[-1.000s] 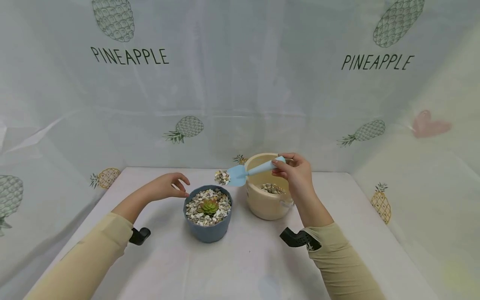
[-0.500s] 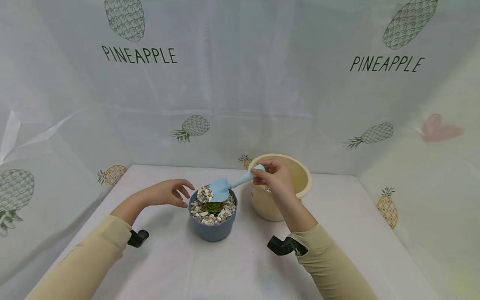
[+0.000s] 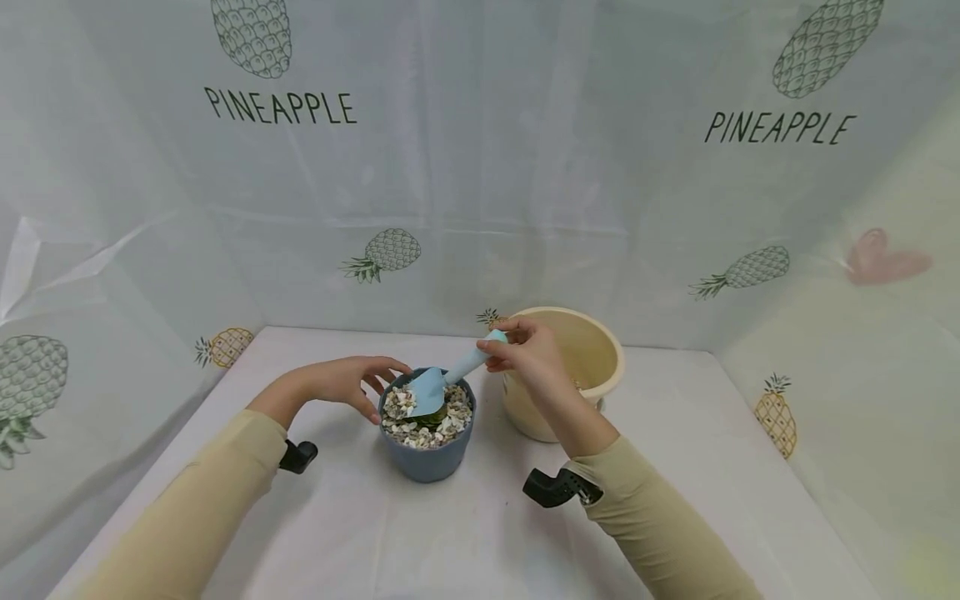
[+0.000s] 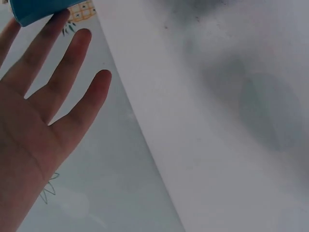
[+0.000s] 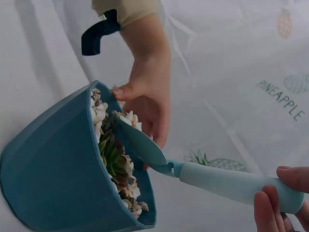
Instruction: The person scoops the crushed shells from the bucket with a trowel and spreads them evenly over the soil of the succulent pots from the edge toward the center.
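My right hand (image 3: 527,354) pinches the end of the handle of a light blue trowel (image 3: 429,392). The blade tilts down to the left over a blue-grey pot (image 3: 426,463), with pebbles (image 3: 400,402) at its tip. In the right wrist view a green succulent (image 5: 115,157) sits among pebbles and small shells in the pot, under the blade. My left hand (image 3: 348,385) is at the pot's left side, thumb and fingertips right at the rim. Its fingers (image 4: 65,72) are spread and fairly straight in the left wrist view, fingertips by the pot's edge.
A cream bucket (image 3: 609,367) stands behind my right forearm, to the right of the pot; its contents are mostly hidden. The white table (image 3: 450,542) ends at the back against a hanging sheet (image 3: 480,167) printed with pineapples. A black wrist camera (image 3: 551,487) juts from each sleeve.
My right hand has carried the trowel left from above the bucket to over the pot, and its blade has lowered and tilted. My left hand has moved right to the pot's rim.
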`<action>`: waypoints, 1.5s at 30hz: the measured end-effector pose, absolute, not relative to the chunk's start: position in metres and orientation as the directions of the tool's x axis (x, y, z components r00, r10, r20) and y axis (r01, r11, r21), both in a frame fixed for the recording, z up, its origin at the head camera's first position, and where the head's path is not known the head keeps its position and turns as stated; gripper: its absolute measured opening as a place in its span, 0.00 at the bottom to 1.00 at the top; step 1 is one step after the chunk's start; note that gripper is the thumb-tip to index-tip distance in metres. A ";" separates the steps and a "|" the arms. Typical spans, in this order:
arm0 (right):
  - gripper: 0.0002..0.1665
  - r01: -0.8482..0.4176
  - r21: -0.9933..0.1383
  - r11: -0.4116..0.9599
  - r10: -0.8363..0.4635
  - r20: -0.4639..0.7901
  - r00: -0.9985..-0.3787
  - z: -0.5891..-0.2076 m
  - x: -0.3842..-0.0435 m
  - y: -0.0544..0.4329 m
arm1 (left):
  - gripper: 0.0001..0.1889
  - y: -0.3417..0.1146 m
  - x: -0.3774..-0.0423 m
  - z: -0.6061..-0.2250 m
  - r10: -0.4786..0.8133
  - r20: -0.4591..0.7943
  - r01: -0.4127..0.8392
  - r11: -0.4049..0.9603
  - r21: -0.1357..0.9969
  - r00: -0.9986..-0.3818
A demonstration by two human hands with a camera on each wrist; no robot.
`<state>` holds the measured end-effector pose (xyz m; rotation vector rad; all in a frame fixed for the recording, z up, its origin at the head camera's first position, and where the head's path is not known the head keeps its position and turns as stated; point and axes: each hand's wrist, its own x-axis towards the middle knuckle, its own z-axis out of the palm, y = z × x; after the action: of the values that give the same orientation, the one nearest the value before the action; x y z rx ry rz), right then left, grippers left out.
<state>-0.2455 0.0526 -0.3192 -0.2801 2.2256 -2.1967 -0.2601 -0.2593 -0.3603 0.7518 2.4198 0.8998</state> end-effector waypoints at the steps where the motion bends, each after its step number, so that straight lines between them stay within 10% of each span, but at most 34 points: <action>1: 0.17 -0.125 -0.992 0.014 -0.134 0.122 -0.983 -0.318 -0.246 0.051 | 0.45 -0.259 -0.262 -0.360 0.632 -0.225 0.327 0.634 0.701 -0.741; 45: 0.18 -0.180 -0.972 0.149 -0.186 0.152 -0.971 -0.291 -0.254 0.043 | 0.50 -0.262 -0.248 -0.370 0.628 -0.220 0.252 0.572 0.780 -0.746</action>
<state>-0.2537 0.0426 -0.2913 -0.3793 2.3776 -2.0108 -0.2478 -0.2619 -0.3699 0.7045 2.3256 1.0469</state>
